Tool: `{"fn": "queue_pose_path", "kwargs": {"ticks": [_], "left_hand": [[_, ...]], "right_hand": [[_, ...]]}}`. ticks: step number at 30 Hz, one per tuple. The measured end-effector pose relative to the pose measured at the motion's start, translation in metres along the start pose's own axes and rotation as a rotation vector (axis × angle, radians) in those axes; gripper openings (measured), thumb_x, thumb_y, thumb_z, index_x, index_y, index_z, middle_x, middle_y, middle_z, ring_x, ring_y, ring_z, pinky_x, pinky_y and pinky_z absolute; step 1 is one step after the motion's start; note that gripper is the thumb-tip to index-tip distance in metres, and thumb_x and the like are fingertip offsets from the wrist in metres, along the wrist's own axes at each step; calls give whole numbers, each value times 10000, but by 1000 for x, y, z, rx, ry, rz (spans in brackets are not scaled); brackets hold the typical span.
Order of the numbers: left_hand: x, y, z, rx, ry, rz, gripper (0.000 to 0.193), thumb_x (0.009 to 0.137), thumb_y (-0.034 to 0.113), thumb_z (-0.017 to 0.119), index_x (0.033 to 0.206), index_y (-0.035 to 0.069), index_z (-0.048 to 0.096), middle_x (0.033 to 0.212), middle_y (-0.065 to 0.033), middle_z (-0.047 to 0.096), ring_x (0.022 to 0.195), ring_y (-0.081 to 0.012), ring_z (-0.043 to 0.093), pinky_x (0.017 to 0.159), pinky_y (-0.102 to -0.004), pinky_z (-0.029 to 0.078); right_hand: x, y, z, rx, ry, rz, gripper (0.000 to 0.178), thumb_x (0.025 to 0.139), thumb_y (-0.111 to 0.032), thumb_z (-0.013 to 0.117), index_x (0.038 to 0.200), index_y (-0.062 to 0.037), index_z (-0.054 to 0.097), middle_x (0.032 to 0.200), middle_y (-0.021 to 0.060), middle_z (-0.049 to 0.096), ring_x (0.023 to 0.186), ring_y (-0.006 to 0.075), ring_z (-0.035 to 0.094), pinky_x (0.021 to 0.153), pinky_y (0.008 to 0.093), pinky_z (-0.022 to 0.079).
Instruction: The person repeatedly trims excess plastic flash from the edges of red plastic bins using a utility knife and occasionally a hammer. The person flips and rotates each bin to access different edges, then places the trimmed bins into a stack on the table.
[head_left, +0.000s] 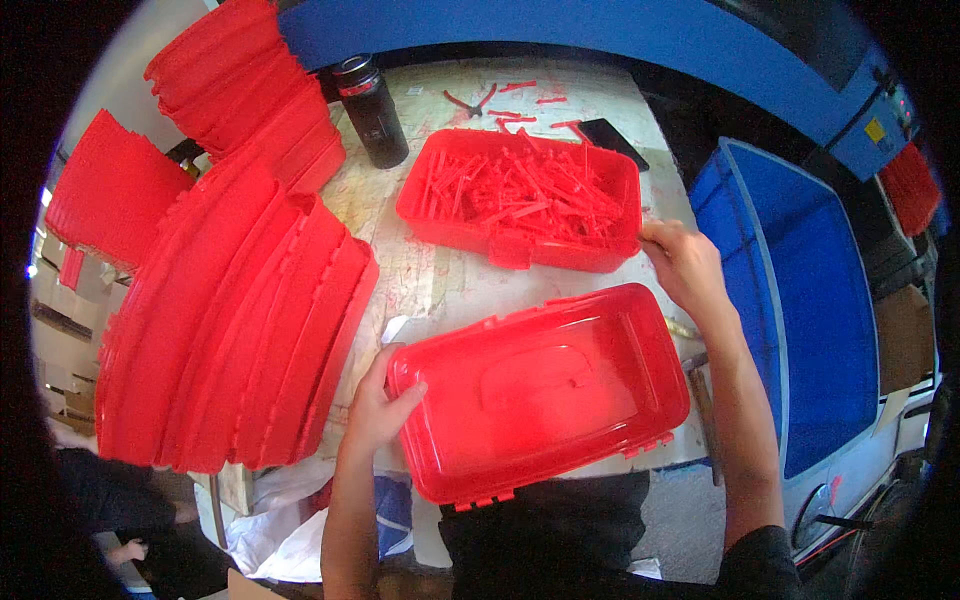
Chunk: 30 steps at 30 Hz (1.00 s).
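My left hand (378, 408) grips the left end of a red plastic box lid (540, 390), thumb over the rim. The lid is rectangular and shallow, with small tabs along its long edges, and it is tilted in front of my body. Beyond it stands a red plastic bin (575, 258) heaped with thin red plastic strips (530, 190). At the bin's right corner, my right hand (688, 265) is closed with the fingertips pinched against or beside the wall. Whatever those fingers may hold is hidden.
Tall nested stacks of red plastic parts (230, 330) crowd the left. A black bottle (372, 112), red-handled cutters (470, 103), loose strips and a dark phone-like slab (614, 143) lie at the table's back. To the right stands a large blue crate (815, 290); a person's hand (128, 551) shows lower left.
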<state>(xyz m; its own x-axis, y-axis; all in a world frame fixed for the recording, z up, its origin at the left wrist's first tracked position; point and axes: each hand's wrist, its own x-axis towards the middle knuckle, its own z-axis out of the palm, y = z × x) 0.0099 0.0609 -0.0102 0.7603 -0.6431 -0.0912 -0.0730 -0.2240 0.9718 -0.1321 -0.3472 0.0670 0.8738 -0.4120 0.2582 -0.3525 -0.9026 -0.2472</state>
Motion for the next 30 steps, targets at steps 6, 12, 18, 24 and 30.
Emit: {"fn": "queue_pose_path", "kwargs": {"ticks": [6,12,18,24,30], "left_hand": [[7,4,1,76,-51,25,491,893,-73,587,1370,-6,490,1158,-116,651,1090,-168,617,975,-297,474],[0,1,-3,94,-111,-16,523,888,83,665,1374,-10,497,1226,-226,638,1144,-302,637,987,-357,484],[-18,8,-5,187,176,251,495,857,97,718,1310,-9,550,1272,-209,607,1228,-338,571,1044,-403,446],[-43,32,-3,153,348,334,275,860,-14,637,1134,-23,633,1128,-152,628,1045,-265,618,925,-351,487],[-57,62,25,-28,158,327,200,922,-27,596,1114,-20,652,989,-76,653,892,-142,617,822,-265,494]], "right_hand": [[85,-48,49,-353,-106,-318,208,867,-177,651,1054,-94,691,1081,128,677,1098,298,638,905,451,534],[98,-37,68,-295,-103,-337,198,849,-179,688,1026,-92,708,1068,101,669,1087,297,621,916,448,513],[109,-31,45,124,76,-208,188,866,-172,727,994,-35,728,981,122,695,933,273,662,820,396,524],[104,-7,29,568,305,95,225,900,-164,728,1026,23,729,813,102,690,754,174,645,715,315,508],[86,-22,2,1146,584,193,239,976,-204,667,1010,26,720,825,58,699,724,122,637,676,247,503]]}}
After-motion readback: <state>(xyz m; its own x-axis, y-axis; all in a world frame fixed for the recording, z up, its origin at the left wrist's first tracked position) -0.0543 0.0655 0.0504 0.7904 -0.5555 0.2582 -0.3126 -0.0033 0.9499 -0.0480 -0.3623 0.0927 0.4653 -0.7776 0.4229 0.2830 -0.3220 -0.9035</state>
